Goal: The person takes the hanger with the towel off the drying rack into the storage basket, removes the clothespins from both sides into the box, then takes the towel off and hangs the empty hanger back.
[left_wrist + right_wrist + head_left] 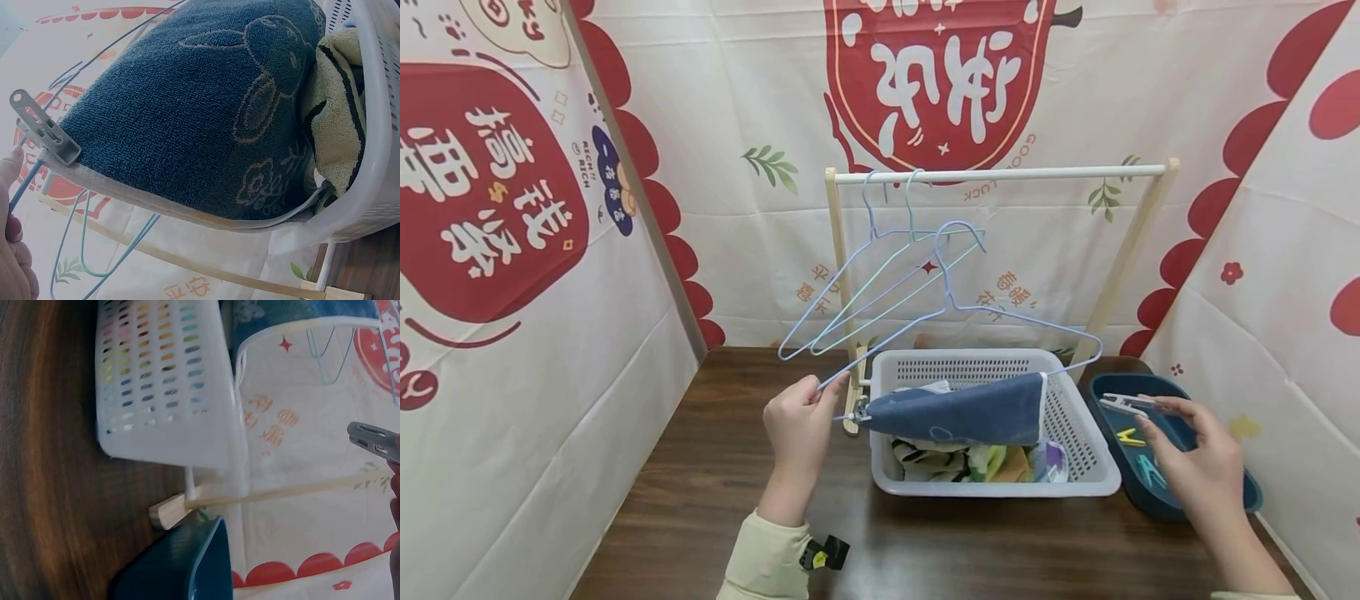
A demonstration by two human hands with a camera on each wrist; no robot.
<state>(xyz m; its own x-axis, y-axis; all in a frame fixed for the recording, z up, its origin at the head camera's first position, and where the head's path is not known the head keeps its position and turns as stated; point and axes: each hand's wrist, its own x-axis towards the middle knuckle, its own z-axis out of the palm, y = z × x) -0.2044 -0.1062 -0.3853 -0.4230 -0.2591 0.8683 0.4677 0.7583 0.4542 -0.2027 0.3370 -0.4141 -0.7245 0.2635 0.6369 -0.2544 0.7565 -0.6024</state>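
My left hand (805,421) grips the left end of a blue hanger (1026,317), held in front of the rack. A dark blue towel (962,408) with a pale edge hangs over the hanger's lower bar, above a light grey basket (992,489). In the left wrist view, a grey clothespin (47,128) clips the towel's corner to the hanger beside my thumb, and a pale rabbit outline shows on the cloth. My right hand (1198,458) pinches another grey clothespin (1126,404) over a dark teal bin (1150,500), apart from the towel.
Behind the basket stands a rack with a white rail (1000,174) and wooden posts. A blue hanger (805,321) and a green hanger (865,296) hang at its left. Several folded cloths (928,462) lie in the basket. Yellow (1129,437) and turquoise clothespins (1150,472) lie in the bin.
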